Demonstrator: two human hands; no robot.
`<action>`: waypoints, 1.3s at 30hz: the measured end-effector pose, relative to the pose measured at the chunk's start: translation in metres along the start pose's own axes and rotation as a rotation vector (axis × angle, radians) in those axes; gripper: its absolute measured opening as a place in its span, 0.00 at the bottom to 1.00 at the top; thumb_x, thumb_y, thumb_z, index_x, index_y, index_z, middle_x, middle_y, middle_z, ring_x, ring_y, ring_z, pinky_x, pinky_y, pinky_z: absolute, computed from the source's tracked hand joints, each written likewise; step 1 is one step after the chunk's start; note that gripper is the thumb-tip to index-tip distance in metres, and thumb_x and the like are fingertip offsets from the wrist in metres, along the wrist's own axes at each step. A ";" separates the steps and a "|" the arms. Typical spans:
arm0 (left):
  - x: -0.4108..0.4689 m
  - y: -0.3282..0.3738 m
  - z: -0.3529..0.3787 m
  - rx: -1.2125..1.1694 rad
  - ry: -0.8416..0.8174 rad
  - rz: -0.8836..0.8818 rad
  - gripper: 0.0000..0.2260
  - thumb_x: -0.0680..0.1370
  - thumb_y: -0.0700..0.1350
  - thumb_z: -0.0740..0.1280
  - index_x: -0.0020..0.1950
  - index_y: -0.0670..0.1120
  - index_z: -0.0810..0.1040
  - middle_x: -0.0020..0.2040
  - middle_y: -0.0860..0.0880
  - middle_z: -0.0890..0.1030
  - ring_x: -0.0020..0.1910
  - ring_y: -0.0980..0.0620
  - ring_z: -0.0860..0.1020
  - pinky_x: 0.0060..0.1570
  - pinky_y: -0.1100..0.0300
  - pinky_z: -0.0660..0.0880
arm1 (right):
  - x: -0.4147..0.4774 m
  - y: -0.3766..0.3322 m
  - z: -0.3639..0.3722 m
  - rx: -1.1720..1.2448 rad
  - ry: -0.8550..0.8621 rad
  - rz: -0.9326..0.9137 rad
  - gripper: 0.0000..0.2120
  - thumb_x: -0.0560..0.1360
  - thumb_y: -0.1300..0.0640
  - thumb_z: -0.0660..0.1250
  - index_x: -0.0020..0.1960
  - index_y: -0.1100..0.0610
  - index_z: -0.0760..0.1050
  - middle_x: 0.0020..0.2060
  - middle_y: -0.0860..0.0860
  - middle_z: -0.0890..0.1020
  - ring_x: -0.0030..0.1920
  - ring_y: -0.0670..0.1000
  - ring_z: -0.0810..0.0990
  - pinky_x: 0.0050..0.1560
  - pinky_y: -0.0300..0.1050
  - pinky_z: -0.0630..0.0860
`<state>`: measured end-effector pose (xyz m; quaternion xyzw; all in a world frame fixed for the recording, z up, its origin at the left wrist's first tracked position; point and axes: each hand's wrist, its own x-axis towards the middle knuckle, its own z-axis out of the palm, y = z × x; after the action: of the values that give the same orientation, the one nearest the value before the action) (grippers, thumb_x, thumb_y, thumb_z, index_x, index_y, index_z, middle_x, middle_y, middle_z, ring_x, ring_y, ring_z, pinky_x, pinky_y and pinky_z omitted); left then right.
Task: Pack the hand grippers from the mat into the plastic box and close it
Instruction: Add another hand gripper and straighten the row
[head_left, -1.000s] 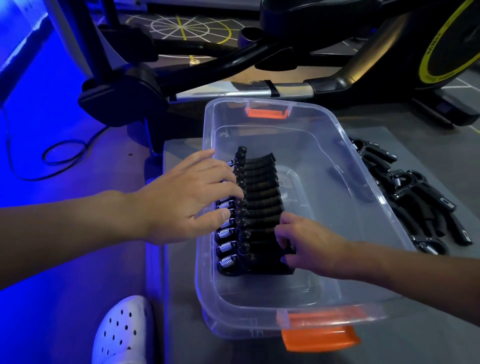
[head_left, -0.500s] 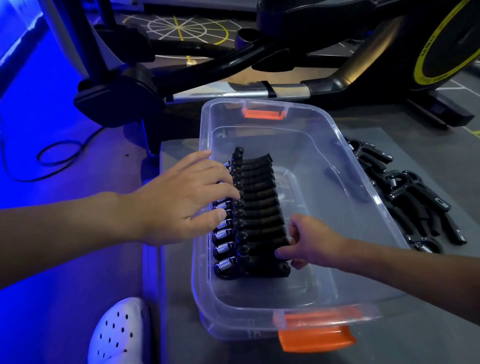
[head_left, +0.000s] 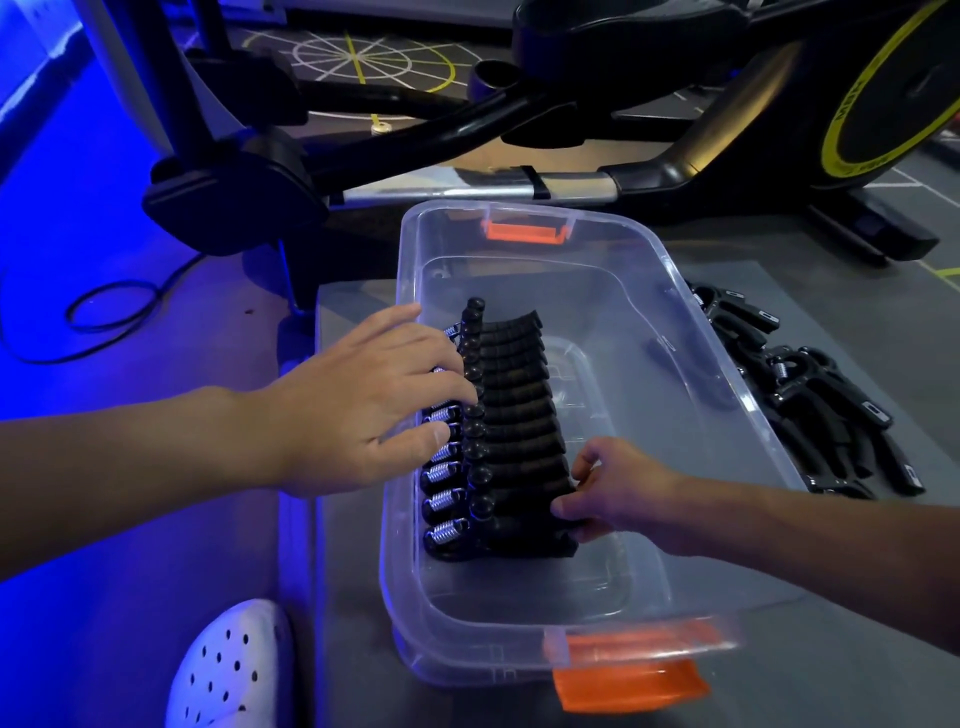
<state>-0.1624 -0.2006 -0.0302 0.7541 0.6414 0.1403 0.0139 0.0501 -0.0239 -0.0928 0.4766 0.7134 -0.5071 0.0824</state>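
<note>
Inside the plastic box (head_left: 467, 644) your right hand (head_left: 618, 488) pinches the near end of the packed hand grippers (head_left: 514, 405); your left hand (head_left: 358, 410) lies flat, fingers straight, on their springs (head_left: 441, 501) (by the left wall). Loose hand grippers (head_left: 831, 395) lie on the mat (head_left: 810, 280) right of the box.

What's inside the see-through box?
Inside the box is a row of black hand grippers with silver springs. The left hand covers some springs, and the right hand grips the nearest handles, hiding their ends.
</note>
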 end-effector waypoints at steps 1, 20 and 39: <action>0.000 0.000 0.000 0.003 0.000 0.001 0.18 0.79 0.55 0.53 0.62 0.52 0.76 0.57 0.53 0.74 0.64 0.52 0.71 0.74 0.43 0.52 | -0.001 0.001 0.001 0.032 0.012 0.017 0.18 0.69 0.72 0.73 0.44 0.58 0.65 0.32 0.58 0.75 0.26 0.56 0.77 0.34 0.51 0.81; 0.001 -0.001 0.002 0.008 0.008 0.012 0.18 0.80 0.55 0.51 0.61 0.52 0.76 0.57 0.54 0.74 0.63 0.51 0.71 0.74 0.43 0.52 | -0.006 0.002 0.003 -0.068 -0.006 -0.113 0.19 0.67 0.71 0.75 0.45 0.59 0.66 0.32 0.58 0.77 0.32 0.60 0.81 0.42 0.61 0.82; 0.010 0.000 -0.007 -0.062 0.032 -0.017 0.17 0.79 0.56 0.53 0.61 0.52 0.76 0.55 0.57 0.77 0.58 0.58 0.72 0.73 0.50 0.56 | -0.046 -0.030 -0.030 -0.525 0.039 -0.243 0.17 0.72 0.61 0.71 0.56 0.54 0.68 0.47 0.52 0.77 0.38 0.50 0.77 0.45 0.48 0.78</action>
<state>-0.1631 -0.1919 -0.0213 0.7456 0.6432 0.1719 0.0282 0.0628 -0.0283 -0.0323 0.3596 0.8736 -0.3020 0.1279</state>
